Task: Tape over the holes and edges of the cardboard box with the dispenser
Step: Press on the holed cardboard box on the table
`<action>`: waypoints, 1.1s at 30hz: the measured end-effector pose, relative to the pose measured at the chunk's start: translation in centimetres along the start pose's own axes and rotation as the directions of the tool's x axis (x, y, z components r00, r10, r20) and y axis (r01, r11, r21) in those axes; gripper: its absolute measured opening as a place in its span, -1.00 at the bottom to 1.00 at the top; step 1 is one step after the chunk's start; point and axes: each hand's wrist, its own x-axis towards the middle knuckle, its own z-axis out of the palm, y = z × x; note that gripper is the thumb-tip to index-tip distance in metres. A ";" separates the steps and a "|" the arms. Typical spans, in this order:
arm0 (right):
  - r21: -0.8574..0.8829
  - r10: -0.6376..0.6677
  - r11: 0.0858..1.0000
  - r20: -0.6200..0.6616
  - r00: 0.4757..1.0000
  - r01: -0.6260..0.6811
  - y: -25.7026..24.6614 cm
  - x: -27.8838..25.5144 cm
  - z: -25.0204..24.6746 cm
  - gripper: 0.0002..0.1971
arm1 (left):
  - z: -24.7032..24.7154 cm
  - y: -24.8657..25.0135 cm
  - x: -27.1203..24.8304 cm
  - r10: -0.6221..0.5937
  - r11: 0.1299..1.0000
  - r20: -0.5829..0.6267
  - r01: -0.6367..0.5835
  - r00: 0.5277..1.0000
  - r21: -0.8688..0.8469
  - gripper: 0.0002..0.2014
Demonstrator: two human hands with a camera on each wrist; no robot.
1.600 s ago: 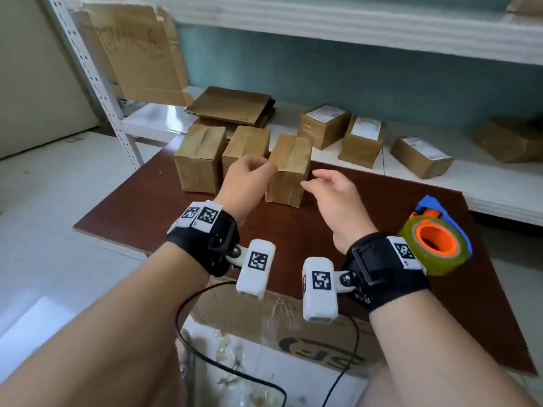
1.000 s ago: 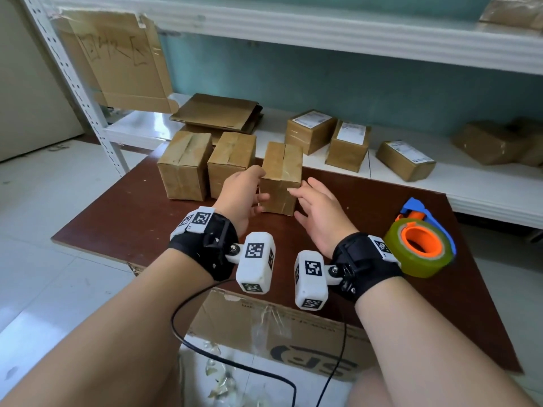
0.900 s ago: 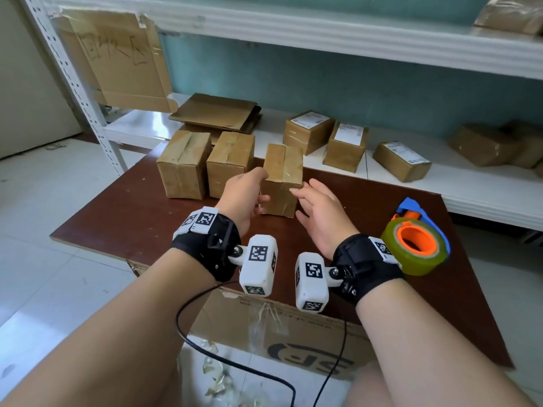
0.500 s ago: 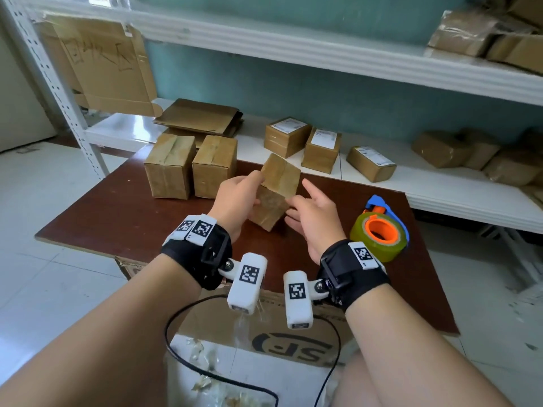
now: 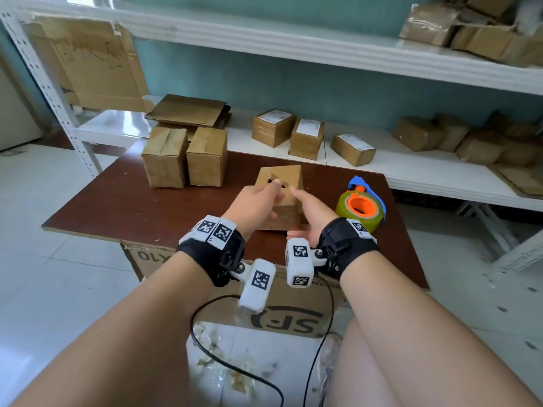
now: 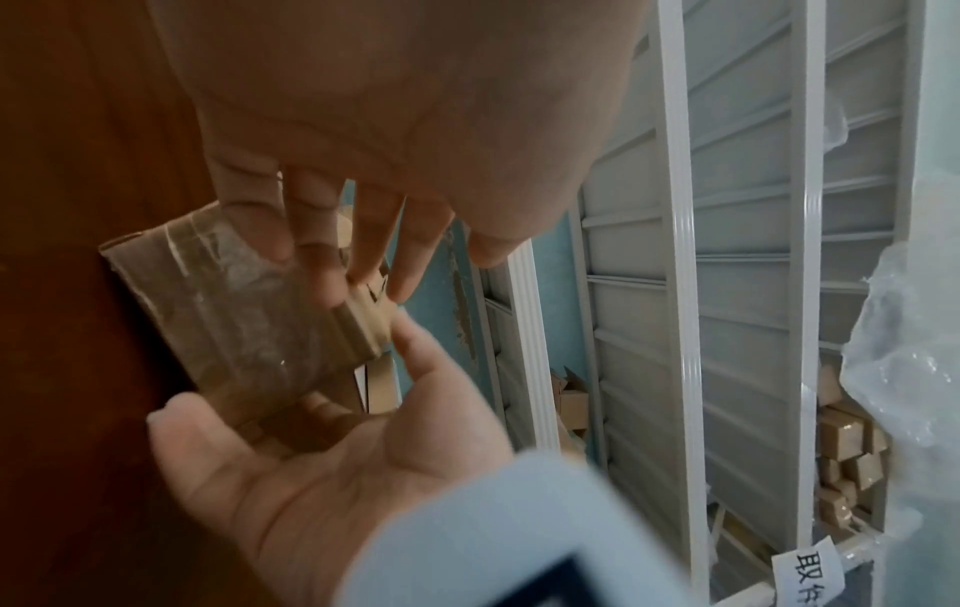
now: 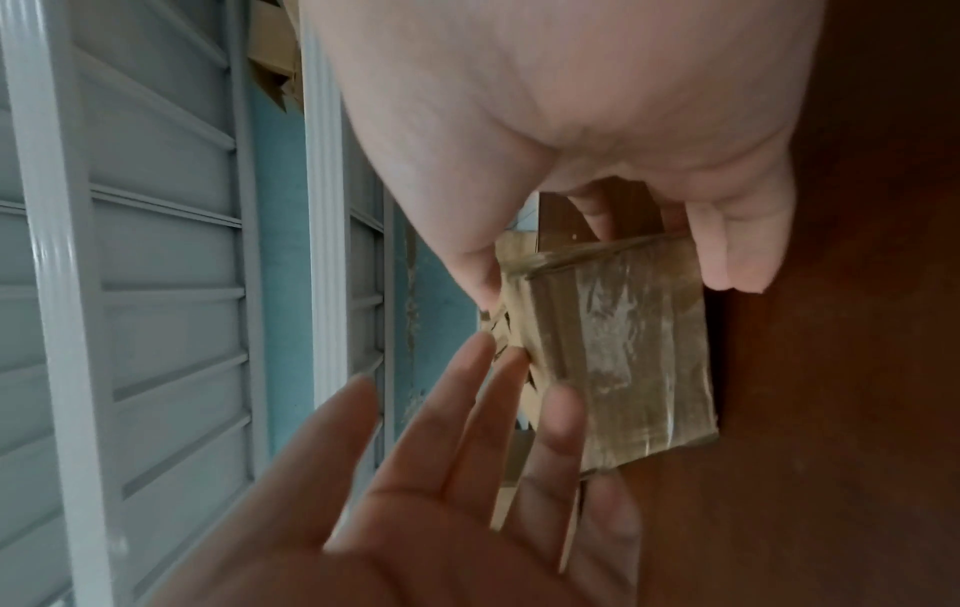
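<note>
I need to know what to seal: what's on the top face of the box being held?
The cardboard box shows dark holes in its top face. The left hand covers part of that face, so further holes there stay hidden. Nothing inside is visible.

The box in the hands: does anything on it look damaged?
Yes. The cardboard box, held by the left hand and right hand, has dark torn holes in its upturned face; nearer sides already look taped.
</note>
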 end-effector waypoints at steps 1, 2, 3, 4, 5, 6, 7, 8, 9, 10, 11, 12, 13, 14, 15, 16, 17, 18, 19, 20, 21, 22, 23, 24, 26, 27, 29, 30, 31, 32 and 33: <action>-0.025 0.020 0.999 0.007 1.000 -0.020 0.2 -0.1 -0.5 -0.57 | 0.0 0.0 -0.2 -0.007 1.000 0.035 0.007 0.999 0.003 -0.58; -0.050 0.036 0.998 0.011 0.999 -0.036 0.3 0.0 -0.9 -0.51 | -0.1 -0.1 -0.4 -0.013 1.000 0.055 0.014 0.998 -0.005 -0.59; -0.079 0.050 0.996 0.011 0.999 -0.049 0.5 0.1 -1.3 -0.46 | -0.2 -0.1 -0.6 -0.012 1.000 0.057 0.014 0.998 -0.021 -0.61; -0.107 0.054 0.993 0.011 0.998 -0.052 0.7 0.2 -1.8 -0.43 | -0.4 -0.2 -0.7 -0.003 0.999 0.044 0.005 0.999 -0.037 -0.64; -0.129 0.053 0.990 0.012 0.999 -0.051 0.9 0.1 -2.2 -0.42 | -0.7 -0.2 -0.7 0.011 0.999 0.021 -0.010 1.000 -0.048 -0.68; -0.148 0.056 0.988 0.017 0.998 -0.053 1.1 0.1 -2.6 -0.41 | -1.0 -0.2 -0.8 0.023 0.998 -0.008 -0.023 1.000 -0.055 -0.71; -0.172 0.063 0.983 0.025 0.998 -0.057 1.5 0.0 -3.1 -0.38 | -1.2 -0.3 -1.0 0.032 0.997 -0.040 -0.035 0.999 -0.065 -0.74; -0.197 0.076 0.978 0.031 0.997 -0.068 1.9 0.0 -3.6 -0.34 | -1.5 -0.5 -1.1 0.036 0.996 -0.072 -0.042 0.997 -0.080 -0.77; -0.221 0.089 0.972 0.027 0.996 -0.081 2.2 0.2 -4.0 -0.29 | -1.8 -0.8 -1.0 0.035 0.995 -0.107 -0.045 0.994 -0.092 -0.79; -0.242 0.094 0.966 0.022 0.995 -0.086 2.6 0.2 -4.3 -0.25 | -2.1 -1.2 -0.9 0.026 0.994 -0.136 -0.039 0.990 -0.101 -0.81; -0.263 0.096 0.961 0.016 0.995 -0.089 2.9 0.2 -4.6 -0.23 | -2.2 -1.7 -0.7 0.009 0.994 -0.157 -0.026 0.988 -0.106 -0.84; -0.288 0.092 0.954 0.016 0.996 -0.084 3.2 0.1 -4.7 -0.24 | -2.3 -2.0 -0.5 -0.009 0.994 -0.168 -0.009 0.986 -0.112 -0.88; -0.310 0.088 0.948 0.020 0.996 -0.077 3.5 0.0 -4.6 -0.26 | -2.3 -2.3 -0.3 -0.029 0.993 -0.171 0.009 0.985 -0.119 -0.91; -0.329 0.081 0.942 0.025 0.996 -0.068 3.6 -0.1 -4.4 -0.28 | -2.4 -2.5 0.1 -0.051 0.992 -0.171 0.030 0.984 -0.124 -0.90; -0.347 0.072 0.936 0.032 0.997 -0.057 3.6 -0.2 -4.1 -0.31 | -2.3 -2.7 0.5 -0.074 0.991 -0.169 0.053 0.983 -0.126 -0.86; -0.367 0.058 0.929 0.036 0.998 -0.040 3.5 -0.2 -3.7 -0.35 | -2.2 -2.8 1.0 -0.099 0.990 -0.169 0.079 0.981 -0.121 -0.80; -0.390 0.039 0.921 0.041 0.998 -0.020 3.4 -0.2 -3.3 -0.37 | -2.0 -2.8 1.4 -0.121 0.988 -0.162 0.104 0.979 -0.112 -0.74; -0.425 0.016 0.905 0.047 0.999 0.005 3.1 0.0 -2.8 -0.38 | -1.7 -2.8 1.8 -0.143 0.986 -0.147 0.129 0.979 -0.103 -0.67; -0.476 -0.010 0.879 0.065 0.998 0.040 2.8 0.2 -2.3 -0.38 | -1.5 -2.7 2.2 -0.164 0.983 -0.125 0.152 0.978 -0.098 -0.63; -0.532 -0.036 0.843 0.091 0.995 0.079 2.5 0.4 -1.7 -0.38 | -1.2 -2.7 2.5 -0.177 0.981 -0.108 0.167 0.978 -0.095 -0.64; -0.575 -0.058 0.810 0.117 0.991 0.115 2.2 0.4 -1.2 -0.36 | -1.0 -2.7 2.8 -0.180 0.981 -0.102 0.171 0.978 -0.089 -0.68; -0.601 -0.071 0.788 0.133 0.989 0.137 1.8 0.7 -0.8 -0.34 | -0.9 -2.5 3.0 -0.179 0.981 -0.106 0.170 0.978 -0.088 -0.73; -0.607 -0.073 0.782 0.142 0.987 0.145 1.6 1.0 -0.6 -0.31 | -0.9 -2.4 3.2 -0.181 0.981 -0.115 0.171 0.977 -0.089 -0.79; -0.598 -0.075 0.787 0.148 0.986 0.149 1.4 1.3 -0.5 -0.31 | -0.9 -2.4 3.5 -0.182 0.981 -0.125 0.172 0.975 -0.089 -0.81; -0.554 -0.085 0.819 0.138 0.987 0.148 1.4 1.8 -0.7 -0.30 | -1.2 -2.7 3.9 -0.180 0.982 -0.136 0.171 0.974 -0.079 -0.80; -0.529 -0.099 0.835 0.124 0.987 0.150 1.4 1.9 -0.9 -0.26 | -1.2 -3.0 4.1 -0.177 0.983 -0.134 0.167 0.975 -0.077 -0.80; -0.468 -0.136 0.869 0.083 0.987 0.159 1.2 2.2 -1.3 -0.12 | -1.1 -3.7 4.4 -0.134 0.991 -0.123 0.135 0.983 -0.005 -0.83; -0.422 -0.139 0.893 0.073 0.988 0.157 1.1 2.2 -1.3 -0.08 | -1.0 -4.1 4.6 -0.098 0.991 -0.121 0.108 0.988 0.074 -0.84; -0.369 -0.129 0.918 0.070 0.989 0.145 0.9 2.2 -1.4 -0.06 | -1.0 -4.3 4.6 -0.064 0.985 -0.121 0.082 0.991 0.152 -0.85; -0.323 -0.111 0.938 0.070 0.991 0.127 0.8 2.2 -1.4 -0.06 | -1.0 -4.4 4.6 -0.044 0.976 -0.118 0.068 0.992 0.206 -0.84; -0.294 -0.093 0.950 0.065 0.993 0.109 0.7 2.3 -1.5 -0.08 | -1.1 -4.4 4.6 -0.044 0.970 -0.111 0.069 0.993 0.231 -0.82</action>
